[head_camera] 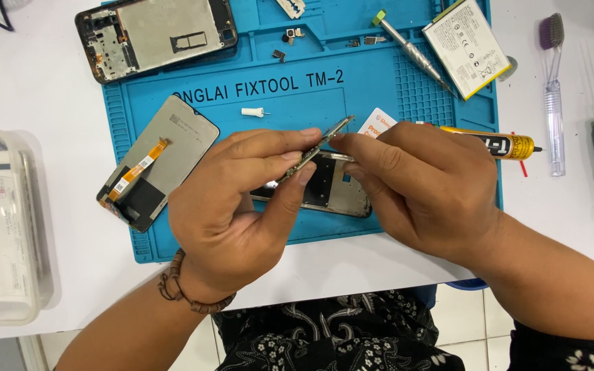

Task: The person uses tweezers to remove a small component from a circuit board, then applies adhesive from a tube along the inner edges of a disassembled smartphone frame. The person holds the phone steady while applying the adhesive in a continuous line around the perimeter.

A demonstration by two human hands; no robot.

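Hands: left (242, 199), right (414, 185) both pinching phone frame (317, 148) | yellow-labelled glue tube (496, 143) beside right

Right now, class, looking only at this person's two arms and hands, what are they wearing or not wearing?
Both hands are bare: no gloves, and no rings that show. The left hand has a bracelet of brown beads round its wrist. The right hand has nothing on its wrist. Both forearms are uncovered as far as the picture shows, with no sleeves in view.
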